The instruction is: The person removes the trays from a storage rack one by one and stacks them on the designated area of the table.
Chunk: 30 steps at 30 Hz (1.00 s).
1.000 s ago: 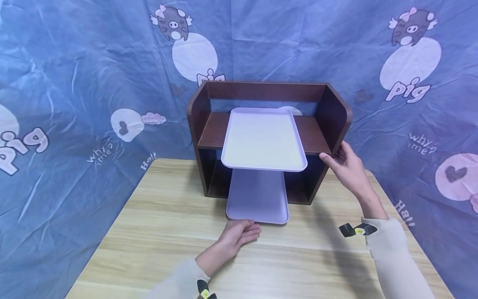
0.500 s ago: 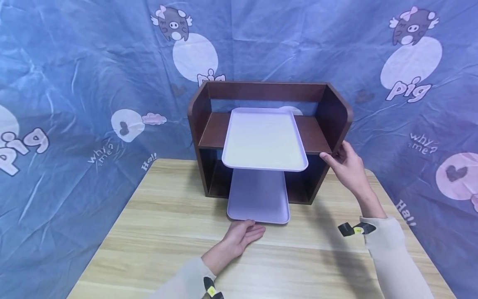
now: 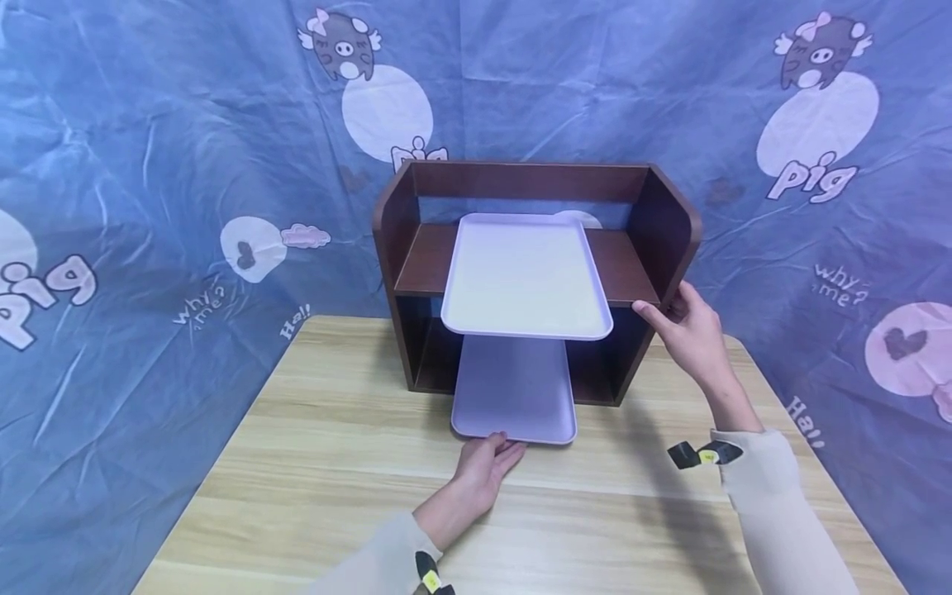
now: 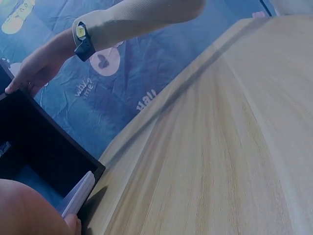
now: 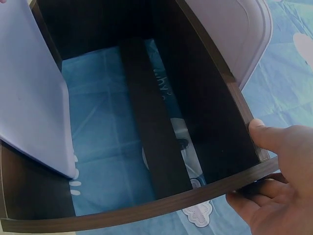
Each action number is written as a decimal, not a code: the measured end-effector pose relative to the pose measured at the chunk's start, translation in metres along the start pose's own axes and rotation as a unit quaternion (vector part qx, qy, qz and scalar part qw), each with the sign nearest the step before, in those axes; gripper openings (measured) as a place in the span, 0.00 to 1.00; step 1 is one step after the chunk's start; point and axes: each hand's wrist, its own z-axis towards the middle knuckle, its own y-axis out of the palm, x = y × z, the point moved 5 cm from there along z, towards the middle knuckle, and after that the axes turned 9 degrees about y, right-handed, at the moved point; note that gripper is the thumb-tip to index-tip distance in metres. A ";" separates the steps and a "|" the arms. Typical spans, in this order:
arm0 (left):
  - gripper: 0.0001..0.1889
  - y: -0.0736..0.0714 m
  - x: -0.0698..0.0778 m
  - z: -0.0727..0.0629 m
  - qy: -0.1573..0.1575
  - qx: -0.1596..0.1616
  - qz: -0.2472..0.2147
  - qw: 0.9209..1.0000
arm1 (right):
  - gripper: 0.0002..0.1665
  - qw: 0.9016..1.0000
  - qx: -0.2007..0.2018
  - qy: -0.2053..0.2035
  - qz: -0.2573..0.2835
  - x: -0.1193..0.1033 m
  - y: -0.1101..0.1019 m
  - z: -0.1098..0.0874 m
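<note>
A dark brown two-tier desktop shelf [image 3: 531, 182] stands on the table. One pale purple tray [image 3: 526, 277] lies on its upper board and juts out past the front. Below it, a second purple tray [image 3: 515, 397] sticks out of the lower compartment. My left hand [image 3: 476, 478] pinches that lower tray's front edge, thumb over the rim and fingers at its underside. At the right side panel, my right hand [image 3: 692, 335] grips the shelf, its thumb on the front edge and its fingers bent round the outer side, as the right wrist view shows.
The wood-grain table [image 3: 327, 463] extends in front of the shelf and to both sides. Blue cloth [image 3: 186, 149] with cartoon pig prints hangs behind and around it. The upper tray overhangs part of the lower one.
My left hand has shifted slightly right and up to the lower tray's front edge, and its thumb now lies over the rim. The right hand and both trays look unmoved.
</note>
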 end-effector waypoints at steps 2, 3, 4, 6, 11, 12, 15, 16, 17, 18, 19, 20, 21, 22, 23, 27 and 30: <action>0.27 0.000 0.000 0.000 0.001 0.007 -0.003 1.000 | 0.39 1.000 0.001 0.001 -0.005 0.000 0.000 0.000; 0.27 0.000 -0.001 -0.001 0.002 0.010 -0.002 1.000 | 0.39 1.000 0.000 0.001 -0.006 0.000 0.001 0.000; 0.27 0.000 -0.001 -0.001 0.001 0.012 -0.001 1.000 | 0.39 1.000 0.000 0.000 -0.007 0.000 0.001 0.000; 0.28 0.000 -0.002 -0.002 0.003 0.015 0.004 1.000 | 0.38 1.000 -0.001 0.000 -0.008 0.001 0.001 -0.001; 0.32 0.003 -0.001 -0.002 0.015 0.020 0.006 1.000 | 0.38 1.000 -0.001 -0.002 -0.001 0.001 0.001 -0.001; 0.32 0.003 -0.001 -0.001 0.018 0.022 0.001 1.000 | 0.38 1.000 -0.001 -0.002 0.000 0.001 0.001 -0.001; 0.33 0.006 -0.001 0.000 0.030 0.025 -0.014 0.999 | 0.38 1.000 -0.002 0.000 0.001 0.001 0.001 0.000; 0.34 0.006 -0.001 0.000 0.034 0.027 -0.021 0.999 | 0.38 1.000 -0.003 0.001 0.001 0.002 0.002 0.000; 0.34 0.007 0.000 0.001 0.038 0.029 -0.028 0.998 | 0.38 1.000 -0.003 0.002 0.002 0.002 0.002 0.000; 0.35 0.007 0.000 0.001 0.044 0.030 -0.035 0.998 | 0.38 1.000 -0.003 0.002 0.003 0.002 0.002 0.000; 0.35 0.008 0.001 0.001 0.049 0.032 -0.042 0.997 | 0.38 1.000 -0.004 0.003 0.003 0.002 0.002 0.001; 0.35 0.009 0.002 0.001 0.054 0.036 -0.050 0.997 | 0.38 1.000 -0.004 0.003 0.004 0.002 0.002 0.001; 0.35 0.010 0.002 0.001 0.058 0.039 -0.056 0.996 | 0.38 1.000 -0.004 0.003 0.004 0.002 0.002 0.001; 0.35 0.010 0.003 0.002 0.062 0.042 -0.067 0.995 | 0.38 1.000 -0.004 0.003 0.005 0.002 0.002 0.001; 0.34 0.011 0.004 0.001 0.067 0.044 -0.075 0.994 | 0.38 1.000 -0.004 0.004 0.005 0.002 0.002 0.001; 0.31 0.012 0.005 0.001 0.082 0.056 -0.103 0.990 | 0.39 1.000 -0.003 0.005 0.003 0.002 0.002 0.001; 0.30 0.012 0.004 0.001 0.090 0.062 -0.113 0.988 | 0.39 1.000 -0.001 0.006 0.004 0.003 0.002 0.000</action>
